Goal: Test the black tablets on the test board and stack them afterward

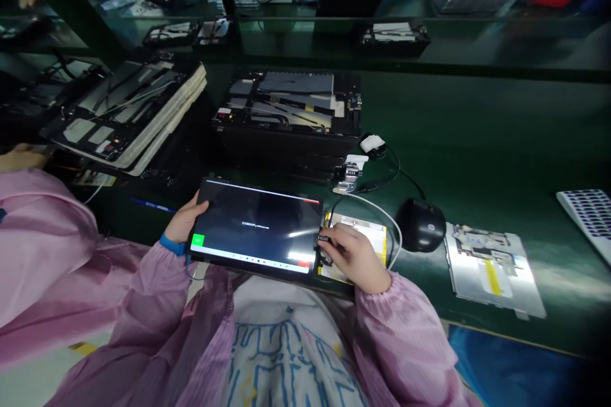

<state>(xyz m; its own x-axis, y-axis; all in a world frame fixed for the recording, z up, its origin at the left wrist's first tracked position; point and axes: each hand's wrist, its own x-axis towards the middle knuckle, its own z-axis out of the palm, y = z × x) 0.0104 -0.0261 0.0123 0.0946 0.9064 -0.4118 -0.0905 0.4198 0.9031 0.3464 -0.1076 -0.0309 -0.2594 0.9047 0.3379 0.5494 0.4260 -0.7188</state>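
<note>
A tablet (pixel 258 229) with a lit dark screen is tilted up in front of me. My left hand (pixel 184 222) grips its left edge, the thumb on the front; a blue band circles the wrist. At the right edge, my right hand (pixel 353 254) has thumb and fingers pinched on a small dark plug (pixel 323 238). Whether the plug is seated in the tablet I cannot tell. Partly beneath that hand lies a board with yellow tape edges (pixel 377 235). A white cable (pixel 389 219) curves round past it.
Behind the tablet stands a stack of opened device housings (pixel 286 108), with another stack (pixel 128 108) to the left. A black mouse (pixel 422 226), a metal plate (pixel 494 267) and a white keyboard (pixel 589 216) lie rightward. A co-worker's pink sleeve (pixel 42 235) is close on the left.
</note>
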